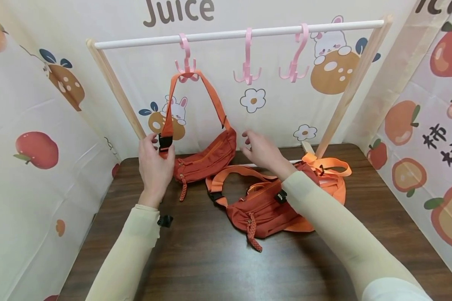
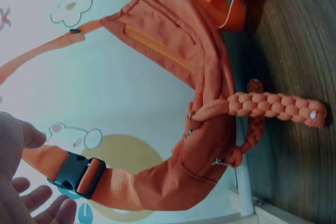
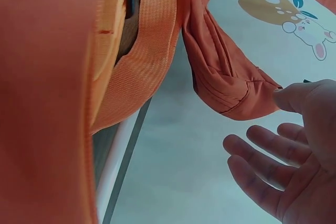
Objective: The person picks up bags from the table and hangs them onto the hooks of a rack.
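A rust-red waist bag hangs by its orange strap from the leftmost pink hook, its bottom close to the tabletop. Beside the strap's black buckle is my left hand, with loosely bent fingers that do not close round it in the left wrist view. To the right of the bag, my right hand is held apart from it with thumb and fingers spread. In the right wrist view that palm holds nothing. A braided zipper pull dangles from the bag.
Another rust-red waist bag lies on the dark wooden table below my right forearm, with more orange straps and fabric behind it. Two further pink hooks hang on the white rail between wooden legs.
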Demonstrator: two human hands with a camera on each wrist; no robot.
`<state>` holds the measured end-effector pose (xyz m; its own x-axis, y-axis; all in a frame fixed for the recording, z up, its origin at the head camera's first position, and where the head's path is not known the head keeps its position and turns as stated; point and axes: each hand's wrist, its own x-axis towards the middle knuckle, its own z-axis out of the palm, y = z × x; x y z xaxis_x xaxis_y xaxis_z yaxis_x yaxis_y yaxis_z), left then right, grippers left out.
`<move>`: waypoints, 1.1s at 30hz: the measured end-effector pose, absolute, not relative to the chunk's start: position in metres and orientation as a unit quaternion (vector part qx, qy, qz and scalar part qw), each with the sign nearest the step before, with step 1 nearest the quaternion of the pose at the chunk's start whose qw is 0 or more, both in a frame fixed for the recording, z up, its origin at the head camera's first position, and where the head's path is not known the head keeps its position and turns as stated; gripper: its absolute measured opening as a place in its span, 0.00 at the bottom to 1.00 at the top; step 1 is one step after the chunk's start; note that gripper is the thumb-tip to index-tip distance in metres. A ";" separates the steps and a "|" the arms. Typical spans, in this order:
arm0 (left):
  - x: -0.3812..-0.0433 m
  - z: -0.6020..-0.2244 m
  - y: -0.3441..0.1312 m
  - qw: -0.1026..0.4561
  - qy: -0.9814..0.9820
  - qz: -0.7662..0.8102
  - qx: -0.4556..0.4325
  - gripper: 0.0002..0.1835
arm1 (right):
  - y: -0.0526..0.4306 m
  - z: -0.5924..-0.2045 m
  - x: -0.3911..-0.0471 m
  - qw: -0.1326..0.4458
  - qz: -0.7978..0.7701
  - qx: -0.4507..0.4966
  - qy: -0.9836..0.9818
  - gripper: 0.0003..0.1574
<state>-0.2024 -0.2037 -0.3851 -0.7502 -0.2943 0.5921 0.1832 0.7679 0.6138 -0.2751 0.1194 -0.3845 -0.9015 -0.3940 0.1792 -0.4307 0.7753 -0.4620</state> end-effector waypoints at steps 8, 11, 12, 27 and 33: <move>-0.198 -0.390 -0.191 0.377 -0.865 -0.332 -0.004 0.27 | 0.132 -0.393 -0.266 0.016 0.224 0.207 -0.952 0.24; -0.197 -0.392 -0.185 0.372 -0.868 -0.327 -0.015 0.28 | 0.135 -0.397 -0.263 0.003 0.212 0.205 -0.956 0.24; -0.197 -0.393 -0.183 0.370 -0.870 -0.325 -0.019 0.28 | 0.136 -0.398 -0.263 -0.001 0.207 0.204 -0.957 0.23; -0.201 -0.411 -0.145 0.304 -0.897 -0.305 -0.101 0.27 | 0.146 -0.421 -0.260 -0.043 0.163 0.200 -0.965 0.25; -0.202 -0.420 -0.129 0.265 -0.910 -0.289 -0.133 0.27 | 0.148 -0.429 -0.259 -0.053 0.149 0.206 -0.966 0.20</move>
<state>-0.2018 -0.1289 -0.4205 -0.8246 0.0896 0.5586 0.3952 0.7979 0.4553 -0.2587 0.1477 -0.4292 -0.9099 -0.4128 -0.0403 -0.3814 0.8710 -0.3096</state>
